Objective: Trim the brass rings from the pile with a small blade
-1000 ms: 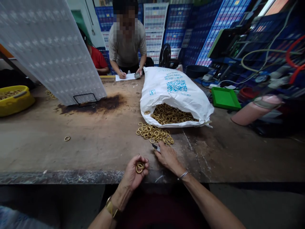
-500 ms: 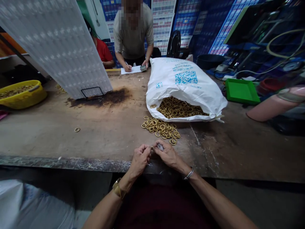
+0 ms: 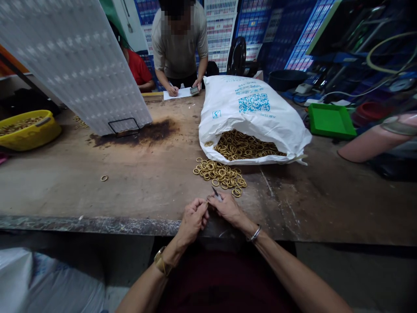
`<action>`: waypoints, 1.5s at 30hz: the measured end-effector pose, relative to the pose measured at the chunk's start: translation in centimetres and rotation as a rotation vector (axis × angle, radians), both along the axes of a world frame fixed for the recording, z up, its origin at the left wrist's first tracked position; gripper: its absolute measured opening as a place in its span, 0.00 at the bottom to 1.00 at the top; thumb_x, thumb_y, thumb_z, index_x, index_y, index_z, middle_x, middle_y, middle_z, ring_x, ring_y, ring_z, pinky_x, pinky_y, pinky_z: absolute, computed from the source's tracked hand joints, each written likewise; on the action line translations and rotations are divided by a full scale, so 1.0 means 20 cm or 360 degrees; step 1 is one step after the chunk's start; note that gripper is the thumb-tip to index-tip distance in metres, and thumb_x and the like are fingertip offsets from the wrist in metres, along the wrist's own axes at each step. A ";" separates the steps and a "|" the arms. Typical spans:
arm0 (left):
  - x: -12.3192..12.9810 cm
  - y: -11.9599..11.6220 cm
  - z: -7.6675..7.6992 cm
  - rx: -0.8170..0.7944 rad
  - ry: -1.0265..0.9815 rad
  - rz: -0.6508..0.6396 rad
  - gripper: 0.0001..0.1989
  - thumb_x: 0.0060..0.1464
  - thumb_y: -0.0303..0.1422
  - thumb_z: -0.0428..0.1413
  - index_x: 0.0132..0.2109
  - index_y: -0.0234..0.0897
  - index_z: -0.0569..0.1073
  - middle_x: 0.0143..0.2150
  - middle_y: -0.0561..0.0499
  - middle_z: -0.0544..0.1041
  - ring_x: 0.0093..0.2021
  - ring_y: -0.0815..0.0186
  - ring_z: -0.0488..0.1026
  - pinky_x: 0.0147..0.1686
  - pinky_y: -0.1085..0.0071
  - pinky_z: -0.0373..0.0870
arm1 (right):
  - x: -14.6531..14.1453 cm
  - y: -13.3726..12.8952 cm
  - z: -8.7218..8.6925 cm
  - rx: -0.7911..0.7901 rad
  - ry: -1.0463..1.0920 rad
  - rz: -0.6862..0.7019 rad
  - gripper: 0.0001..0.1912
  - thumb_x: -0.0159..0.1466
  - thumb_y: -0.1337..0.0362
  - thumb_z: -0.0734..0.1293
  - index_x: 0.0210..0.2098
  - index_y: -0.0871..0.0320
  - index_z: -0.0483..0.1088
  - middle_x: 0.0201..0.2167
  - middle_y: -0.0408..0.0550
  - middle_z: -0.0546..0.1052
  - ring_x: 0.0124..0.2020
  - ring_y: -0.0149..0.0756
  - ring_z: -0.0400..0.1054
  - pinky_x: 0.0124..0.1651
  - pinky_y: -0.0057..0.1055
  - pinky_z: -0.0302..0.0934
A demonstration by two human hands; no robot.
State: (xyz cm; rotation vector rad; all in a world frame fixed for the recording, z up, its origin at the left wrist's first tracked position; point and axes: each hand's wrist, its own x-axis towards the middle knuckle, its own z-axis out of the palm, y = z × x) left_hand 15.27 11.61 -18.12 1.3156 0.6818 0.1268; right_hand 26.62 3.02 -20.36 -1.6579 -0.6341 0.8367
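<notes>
My left hand (image 3: 194, 216) is closed in a pinch on a brass ring (image 3: 207, 204), which my fingers mostly hide. Close beside it, my right hand (image 3: 230, 210) is closed around a small knife (image 3: 216, 194) with a pale handle; its dark pointed blade sticks up away from me. Just beyond my hands, a loose pile of brass rings (image 3: 223, 175) lies on the wooden table (image 3: 146, 187). The pile is in front of the open mouth of a white sack (image 3: 224, 93), which holds many more rings.
A lone ring (image 3: 104, 178) lies to the left. Further off are a yellow basin (image 3: 35, 132) of rings, a leaning white panel (image 3: 87, 65) and a green tray (image 3: 331, 121). Across the table a person (image 3: 179, 43) writes on paper; another in red sits beside.
My hands have drawn slightly apart, and the knife's dark blade now shows, pointing up. The whole view has shifted slightly. The pile and sack look the same.
</notes>
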 end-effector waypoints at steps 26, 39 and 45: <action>-0.02 0.01 -0.04 0.0018 -0.0265 0.0049 0.18 0.52 0.48 0.51 0.33 0.35 0.63 0.21 0.56 0.63 0.17 0.77 0.54 0.16 0.79 0.52 | -0.02 -0.06 0.01 0.0003 -0.0979 0.0355 0.05 0.54 0.73 0.58 0.27 0.60 0.64 0.22 0.42 0.67 0.23 0.29 0.59 0.28 0.23 0.47; -0.07 0.02 0.04 0.0119 -0.0318 -0.0185 0.18 0.55 0.45 0.49 0.31 0.32 0.64 0.18 0.57 0.60 0.17 0.77 0.54 0.18 0.79 0.50 | 0.05 -0.06 0.04 -0.0260 -0.1049 0.0648 0.05 0.56 0.72 0.58 0.26 0.61 0.64 0.21 0.42 0.66 0.22 0.28 0.56 0.25 0.23 0.43; -0.07 -0.04 0.13 -0.0432 -0.0548 -0.0137 0.15 0.54 0.41 0.53 0.31 0.32 0.64 0.30 0.51 0.68 0.17 0.78 0.56 0.15 0.79 0.53 | 0.08 0.00 0.04 -0.0742 -0.1487 0.0264 0.09 0.61 0.70 0.58 0.40 0.60 0.66 0.32 0.48 0.72 0.32 0.34 0.65 0.31 0.25 0.48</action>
